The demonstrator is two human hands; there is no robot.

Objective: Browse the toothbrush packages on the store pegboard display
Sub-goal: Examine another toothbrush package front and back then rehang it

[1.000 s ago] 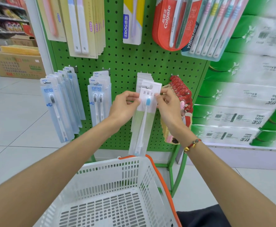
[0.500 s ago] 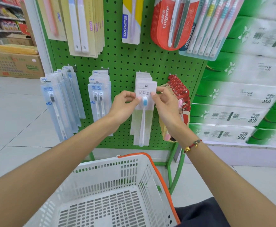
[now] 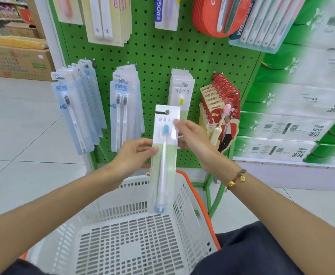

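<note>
Blue-headed toothbrush package (image 3: 163, 155) off its peg, upright over white basket (image 3: 131, 231) rim; left hand (image 3: 135, 155) and right hand (image 3: 190, 135) fingers clamped lightly on its edges, so the slick pack may slip into the basket.
</note>
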